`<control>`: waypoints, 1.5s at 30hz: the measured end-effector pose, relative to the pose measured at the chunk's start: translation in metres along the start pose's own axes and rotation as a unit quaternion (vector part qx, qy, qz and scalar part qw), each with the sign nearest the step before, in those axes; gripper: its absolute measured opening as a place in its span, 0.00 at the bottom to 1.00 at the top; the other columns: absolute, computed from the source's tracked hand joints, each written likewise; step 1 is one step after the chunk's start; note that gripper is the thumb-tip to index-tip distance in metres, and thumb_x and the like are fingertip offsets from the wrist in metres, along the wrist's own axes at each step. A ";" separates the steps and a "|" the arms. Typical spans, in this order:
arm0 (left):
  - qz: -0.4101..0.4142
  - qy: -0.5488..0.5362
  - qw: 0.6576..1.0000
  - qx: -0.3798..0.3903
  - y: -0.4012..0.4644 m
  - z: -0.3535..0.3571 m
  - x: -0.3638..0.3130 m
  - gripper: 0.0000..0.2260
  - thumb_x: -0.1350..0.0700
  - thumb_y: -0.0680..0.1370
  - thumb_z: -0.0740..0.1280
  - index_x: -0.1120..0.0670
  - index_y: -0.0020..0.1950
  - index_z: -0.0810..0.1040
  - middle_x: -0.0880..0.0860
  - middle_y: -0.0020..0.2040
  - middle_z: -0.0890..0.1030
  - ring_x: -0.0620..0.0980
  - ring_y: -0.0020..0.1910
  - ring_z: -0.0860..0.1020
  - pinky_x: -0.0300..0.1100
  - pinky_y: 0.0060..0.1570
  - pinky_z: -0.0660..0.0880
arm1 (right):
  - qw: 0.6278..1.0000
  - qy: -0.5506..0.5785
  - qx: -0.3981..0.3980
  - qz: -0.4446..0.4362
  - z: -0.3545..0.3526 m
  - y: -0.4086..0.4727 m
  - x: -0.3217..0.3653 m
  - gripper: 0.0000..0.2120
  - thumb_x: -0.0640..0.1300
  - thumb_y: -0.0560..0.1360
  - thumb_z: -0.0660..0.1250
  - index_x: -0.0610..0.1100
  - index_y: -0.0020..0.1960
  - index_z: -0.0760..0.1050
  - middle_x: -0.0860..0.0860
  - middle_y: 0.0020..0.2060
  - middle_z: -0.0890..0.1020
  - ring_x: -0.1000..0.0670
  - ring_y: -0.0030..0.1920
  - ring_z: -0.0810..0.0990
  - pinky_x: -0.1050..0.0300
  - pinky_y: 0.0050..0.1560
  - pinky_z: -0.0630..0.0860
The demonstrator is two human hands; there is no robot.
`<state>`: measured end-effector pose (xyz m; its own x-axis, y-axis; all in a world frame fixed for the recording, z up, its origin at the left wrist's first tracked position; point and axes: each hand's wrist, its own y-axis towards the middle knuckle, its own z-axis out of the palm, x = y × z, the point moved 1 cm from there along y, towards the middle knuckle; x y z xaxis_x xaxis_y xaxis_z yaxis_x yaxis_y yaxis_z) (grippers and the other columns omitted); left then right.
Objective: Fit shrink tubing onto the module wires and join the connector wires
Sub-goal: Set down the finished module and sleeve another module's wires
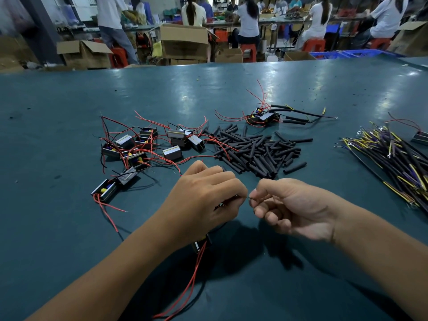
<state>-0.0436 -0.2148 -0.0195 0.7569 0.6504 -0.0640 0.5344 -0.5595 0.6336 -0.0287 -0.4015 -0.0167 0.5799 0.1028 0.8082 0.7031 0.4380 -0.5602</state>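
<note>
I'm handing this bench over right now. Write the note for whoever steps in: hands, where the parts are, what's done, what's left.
Left hand grips a module's wires; that module hangs under the wrist.
Right hand pinches a thin wire end that meets the left fingertips.
Unworked modules lie ahead on the left, shrink tubing pile in the centre, connector wires on the right.
Done: one module with tubing and leads lies beyond the pile.
Left: finish this joint, then the rest of the modules.
</note>
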 end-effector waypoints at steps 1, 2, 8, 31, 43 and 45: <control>0.002 0.001 1.000 -0.001 0.001 0.000 0.000 0.07 0.60 0.78 0.67 0.55 0.40 0.80 0.48 0.33 0.75 0.50 0.34 0.70 0.51 0.38 0.70 | 1.000 0.005 0.002 0.001 0.000 0.000 0.000 0.15 0.41 0.72 0.66 0.46 0.27 0.79 0.49 0.27 0.78 0.57 0.21 0.72 0.67 0.16 0.64; 0.002 0.001 1.000 -0.002 0.001 0.000 0.000 0.08 0.59 0.79 0.67 0.55 0.40 0.80 0.48 0.33 0.75 0.50 0.34 0.70 0.51 0.38 0.70 | 1.000 0.010 0.003 0.000 0.000 0.000 0.000 0.15 0.41 0.72 0.66 0.46 0.27 0.79 0.50 0.27 0.78 0.57 0.21 0.72 0.67 0.17 0.64; -0.010 -0.017 1.000 0.000 0.000 -0.001 0.000 0.05 0.62 0.76 0.69 0.55 0.40 0.80 0.47 0.34 0.75 0.50 0.34 0.71 0.52 0.38 0.70 | 0.998 -0.004 -0.010 -0.067 0.002 -0.001 0.000 0.13 0.38 0.75 0.63 0.43 0.32 0.77 0.48 0.28 0.78 0.56 0.21 0.72 0.67 0.18 0.64; -0.069 -0.105 0.992 -0.008 -0.001 0.002 0.001 0.04 0.58 0.77 0.67 0.53 0.43 0.80 0.38 0.38 0.71 0.41 0.37 0.71 0.51 0.44 0.69 | 0.983 -0.055 -0.063 -0.163 -0.002 0.004 0.002 0.12 0.42 0.74 0.62 0.45 0.32 0.75 0.48 0.26 0.71 0.54 0.21 0.63 0.69 0.19 0.58; -0.009 0.020 0.999 -0.048 0.001 0.000 -0.002 0.06 0.61 0.77 0.69 0.55 0.40 0.81 0.48 0.33 0.74 0.51 0.33 0.71 0.47 0.38 0.67 | 0.997 -0.033 -0.030 -0.062 0.004 -0.006 0.006 0.17 0.42 0.75 0.65 0.45 0.28 0.78 0.50 0.25 0.73 0.56 0.18 0.67 0.67 0.15 0.60; -0.009 0.028 0.998 -0.051 0.001 0.001 -0.002 0.06 0.62 0.77 0.70 0.56 0.40 0.81 0.48 0.33 0.74 0.51 0.33 0.71 0.46 0.38 0.66 | 0.998 -0.016 -0.027 -0.059 0.005 -0.006 0.006 0.17 0.41 0.75 0.65 0.45 0.27 0.78 0.50 0.25 0.74 0.57 0.19 0.68 0.67 0.16 0.60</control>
<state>-0.0442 -0.2165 -0.0194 0.7241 0.6888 -0.0352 0.5046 -0.4942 0.7079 -0.0314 -0.3995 -0.0071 0.4784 0.0825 0.8742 0.7874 0.4005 -0.4687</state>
